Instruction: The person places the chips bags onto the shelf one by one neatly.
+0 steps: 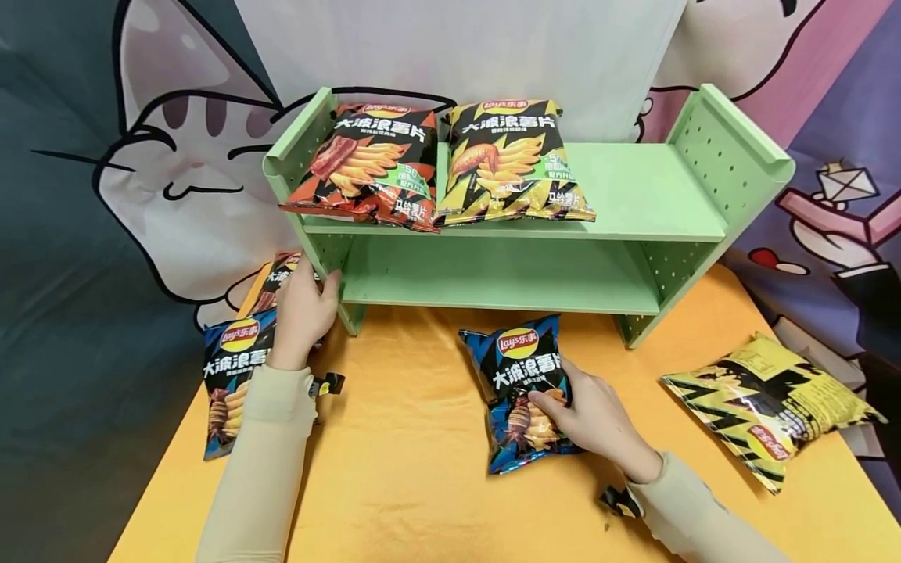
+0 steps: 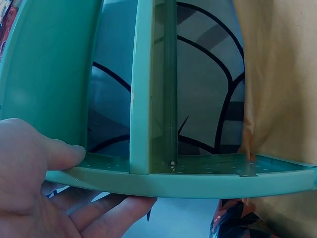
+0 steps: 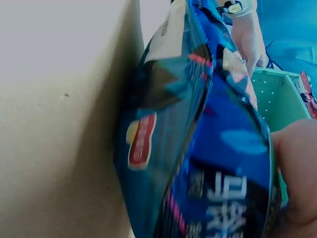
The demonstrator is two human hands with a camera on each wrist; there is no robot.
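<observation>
At left edge of tabletop [image 1: 394, 485], other blue bag [image 1: 235, 375] lies, partly covered by sleeve [image 1: 271, 453]. Just right, left hand [image 1: 301, 317] grasps side panel [image 2: 223, 185] of green shelf [image 1: 640, 191], thumb inside, fingers outside, little opened. Before shelf's front edge, about middle, right hand [image 1: 591, 410] grasps blue chip bag [image 1: 514, 375], thumb across front; whether bag touches tabletop, cannot tell. Step seems: steadying shelf, taking up bag. Next move probably calls for gentle firm grip, raising bag to shelf.
</observation>
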